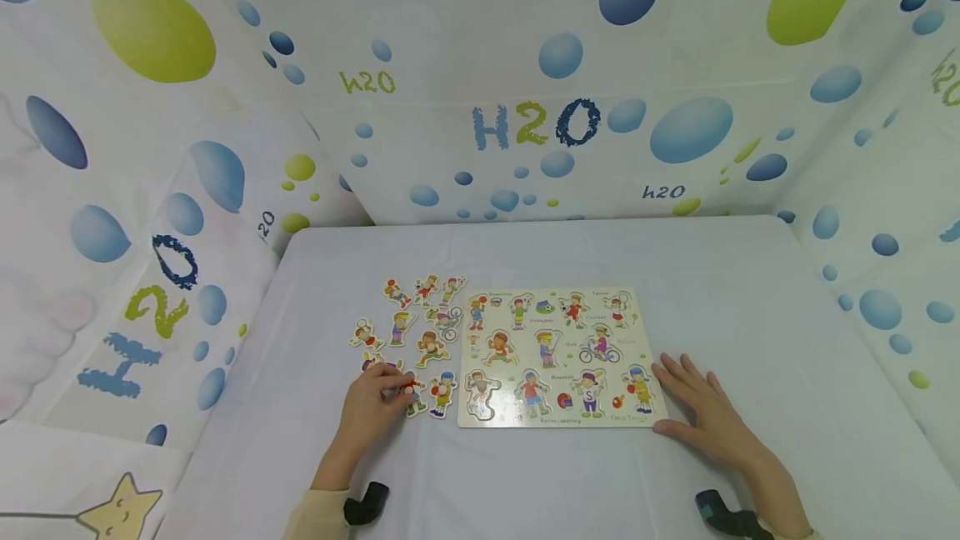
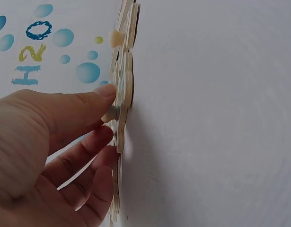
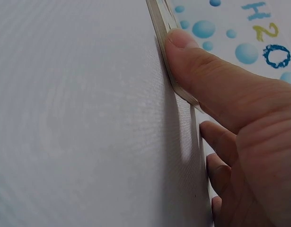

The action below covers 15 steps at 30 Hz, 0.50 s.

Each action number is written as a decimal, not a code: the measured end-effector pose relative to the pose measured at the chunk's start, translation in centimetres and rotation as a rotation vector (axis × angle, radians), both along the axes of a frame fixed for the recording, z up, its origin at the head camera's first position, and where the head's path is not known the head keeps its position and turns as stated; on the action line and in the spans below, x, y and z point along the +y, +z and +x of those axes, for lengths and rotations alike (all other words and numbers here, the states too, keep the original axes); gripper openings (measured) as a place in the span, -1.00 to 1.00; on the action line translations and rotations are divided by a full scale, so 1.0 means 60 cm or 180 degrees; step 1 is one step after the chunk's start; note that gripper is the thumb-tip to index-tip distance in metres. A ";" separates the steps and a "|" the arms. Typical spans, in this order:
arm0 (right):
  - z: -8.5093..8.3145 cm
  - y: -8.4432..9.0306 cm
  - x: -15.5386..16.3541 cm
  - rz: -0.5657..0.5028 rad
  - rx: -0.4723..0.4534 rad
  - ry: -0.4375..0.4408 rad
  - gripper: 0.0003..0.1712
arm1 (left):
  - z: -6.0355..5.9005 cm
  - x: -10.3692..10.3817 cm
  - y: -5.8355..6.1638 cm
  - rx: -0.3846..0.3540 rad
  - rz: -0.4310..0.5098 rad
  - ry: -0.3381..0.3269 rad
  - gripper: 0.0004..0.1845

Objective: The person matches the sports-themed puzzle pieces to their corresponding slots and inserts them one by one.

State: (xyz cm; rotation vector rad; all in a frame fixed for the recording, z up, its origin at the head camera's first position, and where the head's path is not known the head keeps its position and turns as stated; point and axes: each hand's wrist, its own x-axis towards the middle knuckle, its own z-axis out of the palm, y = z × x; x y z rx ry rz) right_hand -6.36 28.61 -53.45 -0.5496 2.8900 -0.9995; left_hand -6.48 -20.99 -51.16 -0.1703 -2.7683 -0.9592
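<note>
A puzzle board (image 1: 558, 357) lies flat near the middle of a table (image 1: 750, 298) covered with a white cloth. The board is printed with cartoon sports figures. Just to its left, loose figure pieces (image 1: 420, 323) lie scattered on the cloth in rough rows, close to one another and close to the board's left edge.

The left hand (image 1: 375, 402) rests on the nearest of these pieces, at the front left of the group. In the left wrist view its thumb (image 2: 88, 101) and curled fingers close on one piece (image 2: 120, 113), pinching at a small peg that sticks out of its face; the piece still lies against the cloth, with other pieces lined up beyond it. In the head view this piece (image 1: 411, 394) shows partly under the fingertips, beside another figure piece near the board's front left corner.

The right hand (image 1: 701, 411) lies flat on the table at the board's front right corner, fingers straight and slightly spread, pointing towards the far side. In the right wrist view its thumb (image 3: 207, 71) presses against the board's thin edge (image 3: 159, 19), with the other fingers lying on the cloth below it.

Behind and beside the table hang sheets (image 1: 525, 90) printed with blue and green bubbles and "H2O".
</note>
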 end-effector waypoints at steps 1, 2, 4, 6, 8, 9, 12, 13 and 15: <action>0.000 0.001 0.000 -0.0001 0.0002 -0.0001 -0.07 | 0.000 0.000 -0.001 0.0006 -0.0017 -0.0003 -0.74; 0.000 0.001 0.000 -0.0001 0.0002 -0.0003 -0.07 | -0.001 0.000 -0.002 0.0002 -0.0031 -0.0003 -0.74; 0.000 0.002 -0.001 0.0003 -0.0003 -0.0008 -0.07 | -0.002 -0.001 -0.003 -0.0024 -0.0053 0.0008 -0.74; 0.000 0.003 -0.001 0.0016 -0.0010 -0.0017 -0.07 | -0.002 -0.001 -0.004 -0.0039 -0.0065 0.0019 -0.75; 0.000 0.004 0.000 0.0027 -0.0016 -0.0021 -0.06 | -0.002 0.000 -0.004 -0.0072 -0.0048 0.0034 -0.75; 0.000 0.004 0.000 0.0033 -0.0014 -0.0020 -0.06 | -0.002 0.000 -0.003 -0.0084 -0.0036 0.0042 -0.76; 0.000 0.003 0.000 0.0040 -0.0005 -0.0016 -0.06 | 0.000 0.001 -0.001 -0.0092 -0.0002 0.0054 -0.77; 0.000 0.002 0.000 0.0040 -0.0001 -0.0015 -0.06 | 0.000 0.002 -0.002 -0.0096 0.0006 0.0058 -0.78; 0.000 0.001 0.000 0.0032 -0.0001 -0.0017 -0.06 | 0.000 0.001 -0.003 -0.0061 -0.0009 0.0060 -0.79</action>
